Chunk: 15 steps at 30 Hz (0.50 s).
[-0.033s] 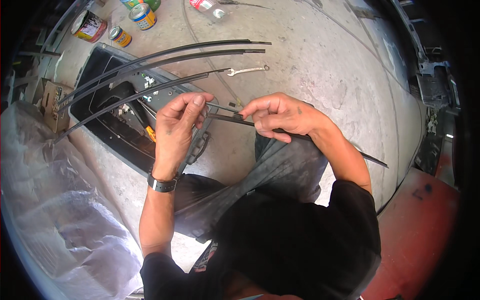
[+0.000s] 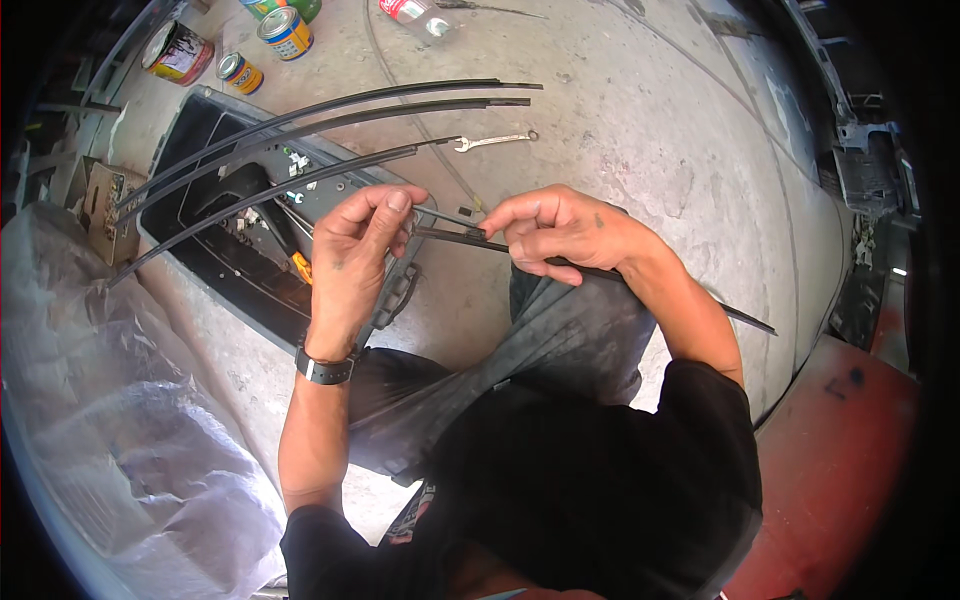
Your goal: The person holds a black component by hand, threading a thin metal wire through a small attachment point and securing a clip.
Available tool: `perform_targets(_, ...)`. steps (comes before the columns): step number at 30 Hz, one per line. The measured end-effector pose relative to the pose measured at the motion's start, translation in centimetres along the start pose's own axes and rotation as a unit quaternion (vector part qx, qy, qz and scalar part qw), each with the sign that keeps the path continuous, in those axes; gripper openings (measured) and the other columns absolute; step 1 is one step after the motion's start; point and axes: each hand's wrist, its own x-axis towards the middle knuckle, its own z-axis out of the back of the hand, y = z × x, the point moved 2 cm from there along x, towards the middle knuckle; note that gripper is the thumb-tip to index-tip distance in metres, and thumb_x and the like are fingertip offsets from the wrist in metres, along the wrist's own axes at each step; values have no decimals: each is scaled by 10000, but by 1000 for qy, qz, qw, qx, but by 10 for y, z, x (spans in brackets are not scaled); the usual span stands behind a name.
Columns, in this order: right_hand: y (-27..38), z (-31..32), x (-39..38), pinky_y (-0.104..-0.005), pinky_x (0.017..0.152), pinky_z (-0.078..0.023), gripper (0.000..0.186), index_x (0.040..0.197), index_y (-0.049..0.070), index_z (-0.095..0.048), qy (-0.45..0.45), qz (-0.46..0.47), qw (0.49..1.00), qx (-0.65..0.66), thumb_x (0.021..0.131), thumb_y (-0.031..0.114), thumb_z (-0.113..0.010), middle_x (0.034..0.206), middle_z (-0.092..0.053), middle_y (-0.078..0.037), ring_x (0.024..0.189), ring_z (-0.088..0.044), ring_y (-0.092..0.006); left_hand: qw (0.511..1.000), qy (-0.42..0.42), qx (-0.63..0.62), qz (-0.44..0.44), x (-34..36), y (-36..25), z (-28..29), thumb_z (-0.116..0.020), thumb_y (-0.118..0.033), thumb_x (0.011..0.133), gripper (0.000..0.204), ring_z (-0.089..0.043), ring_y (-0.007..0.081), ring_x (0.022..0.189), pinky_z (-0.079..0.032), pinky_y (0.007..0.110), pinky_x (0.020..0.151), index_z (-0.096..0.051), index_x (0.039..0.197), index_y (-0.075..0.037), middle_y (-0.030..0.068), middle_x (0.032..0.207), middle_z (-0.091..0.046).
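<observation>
My left hand [image 2: 360,245] and my right hand [image 2: 560,230] are close together above a concrete floor [image 2: 640,120]. Both pinch a long thin black strip [image 2: 745,320], which runs from my fingers back past my right forearm. My left fingertips grip its near end, where a thin metal sliver [image 2: 440,215] sticks out. A watch [image 2: 325,368] is on my left wrist. Three similar long curved black strips [image 2: 400,100] lie across an open black tray [image 2: 200,230] just beyond my left hand.
A wrench [image 2: 495,140] lies on the floor past my hands. Several tins [image 2: 240,72] and a bottle [image 2: 415,15] stand at the top left. Crumpled plastic sheeting [image 2: 120,430] fills the left side. A cardboard box [image 2: 100,195] sits beside the tray. Red flooring [image 2: 840,450] is at the lower right.
</observation>
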Motion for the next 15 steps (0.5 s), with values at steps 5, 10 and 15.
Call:
perform_targets(5, -2, 1, 1, -226, 433, -355, 356, 1239, -22, -576, 11, 14, 1000, 5, 908, 104, -548, 669, -545, -38, 405, -438, -66, 1000, 7, 26, -3, -1, 2, -2, -622, -213, 979, 220, -496, 50, 661, -413, 191, 617, -708, 1027, -16, -6, 884, -673)
perform_targets(10, -2, 2, 1, -223, 424, -353, 353, 1238, -22, -577, 12, 15, 1000, 10, 909, 103, -546, 665, -547, -39, 403, -442, -66, 999, 8, 32, -1, -2, 2, -3, -625, -207, 976, 210, -500, 50, 665, -418, 193, 622, -710, 1022, -20, 0, 928, -688)
perform_targets(15, -3, 2, 1, -220, 423, -354, 359, 1241, -26, -573, 12, 16, 1000, 16, 905, 95, -543, 665, -549, -43, 404, -443, -67, 1000, -8, 11, -12, -2, 0, -4, -650, -230, 966, 239, -495, 41, 680, -414, 194, 609, -721, 1033, -12, -25, 785, -613)
